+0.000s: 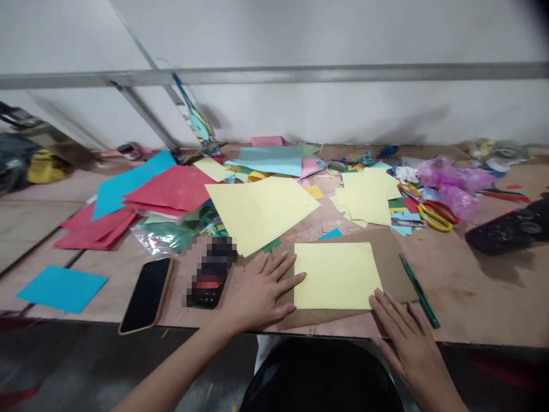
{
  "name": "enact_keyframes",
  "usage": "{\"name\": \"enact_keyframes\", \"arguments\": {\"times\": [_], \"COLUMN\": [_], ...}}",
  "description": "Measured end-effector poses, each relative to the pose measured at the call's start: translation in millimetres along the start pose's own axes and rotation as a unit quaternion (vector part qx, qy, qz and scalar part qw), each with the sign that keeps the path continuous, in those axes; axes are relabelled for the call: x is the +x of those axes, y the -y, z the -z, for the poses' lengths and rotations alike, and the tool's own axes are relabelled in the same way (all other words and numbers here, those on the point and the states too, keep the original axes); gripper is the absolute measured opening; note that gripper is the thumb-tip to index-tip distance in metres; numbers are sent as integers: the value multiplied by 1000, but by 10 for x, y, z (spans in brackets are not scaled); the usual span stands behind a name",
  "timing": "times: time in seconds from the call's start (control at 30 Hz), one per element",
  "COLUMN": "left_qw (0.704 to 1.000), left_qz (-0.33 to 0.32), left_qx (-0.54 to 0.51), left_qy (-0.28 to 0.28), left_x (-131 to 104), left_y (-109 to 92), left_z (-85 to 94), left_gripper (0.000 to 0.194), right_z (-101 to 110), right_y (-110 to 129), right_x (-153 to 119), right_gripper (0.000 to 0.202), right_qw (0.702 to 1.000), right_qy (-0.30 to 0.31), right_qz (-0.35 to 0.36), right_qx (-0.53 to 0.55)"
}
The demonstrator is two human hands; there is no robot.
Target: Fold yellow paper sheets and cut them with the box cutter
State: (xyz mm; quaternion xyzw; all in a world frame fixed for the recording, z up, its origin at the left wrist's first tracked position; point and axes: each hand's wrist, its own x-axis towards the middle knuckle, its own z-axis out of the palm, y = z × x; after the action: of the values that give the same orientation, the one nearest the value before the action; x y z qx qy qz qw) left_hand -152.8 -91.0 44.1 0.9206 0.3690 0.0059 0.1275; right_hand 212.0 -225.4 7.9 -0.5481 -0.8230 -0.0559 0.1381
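A pale yellow sheet [337, 276] lies flat on a piece of brown cardboard [390, 257] near the table's front edge. My left hand [263, 292] rests palm down with spread fingers, its fingertips touching the sheet's left edge. At the lower right corner of the sheet, my right hand [403, 329] lies with its fingers stretched out and touching the paper. Neither hand grips anything. Just right of the cardboard is a green pen-like tool [420, 292]. A larger yellow sheet [261, 212] lies behind my left hand.
Two phones [146, 294] [212, 274] and a blue sheet [62, 288] lie at the left. Red sheets [169, 189] are piled behind them. Scissors [433, 214], purple plastic [454, 177] and a dark bottle [506, 229] stand or lie at the right.
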Motion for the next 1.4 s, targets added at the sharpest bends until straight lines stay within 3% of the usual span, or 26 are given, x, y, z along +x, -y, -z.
{"name": "enact_keyframes", "arguments": {"times": [0.1,0.2,0.37,0.53,0.7,0.93,1.17,1.4], "left_qw": [1000,996,988,992,994,994,993,997], "left_qz": [10,24,55,72,77,75,68,22], "left_qx": [-26,-57,-89,-46,-43,-41,-66,-42], "left_qy": [-12,-58,-110,-96,-70,-66,-64,-56], "left_x": [-122,-100,271,688,858,891,917,1189], "left_y": [41,29,-45,-3,88,73,61,-124], "left_z": [29,84,216,262,222,213,240,293], "left_gripper": [66,50,45,46,34,29,42,36], "right_z": [-1,20,79,100,151,179,67,9], "right_y": [-63,-155,-403,-617,-665,-696,-783,-778], "right_x": [35,163,621,1120,1415,1508,1483,1513], "right_gripper": [60,51,41,39,33,28,21,11], "right_qw": [999,995,991,986,982,981,968,935], "right_qy": [-24,-44,-39,38,86,73,69,54], "right_qz": [-5,-24,-43,-92,-95,-93,-134,-182], "right_qx": [33,83,123,137,142,157,200,298]}}
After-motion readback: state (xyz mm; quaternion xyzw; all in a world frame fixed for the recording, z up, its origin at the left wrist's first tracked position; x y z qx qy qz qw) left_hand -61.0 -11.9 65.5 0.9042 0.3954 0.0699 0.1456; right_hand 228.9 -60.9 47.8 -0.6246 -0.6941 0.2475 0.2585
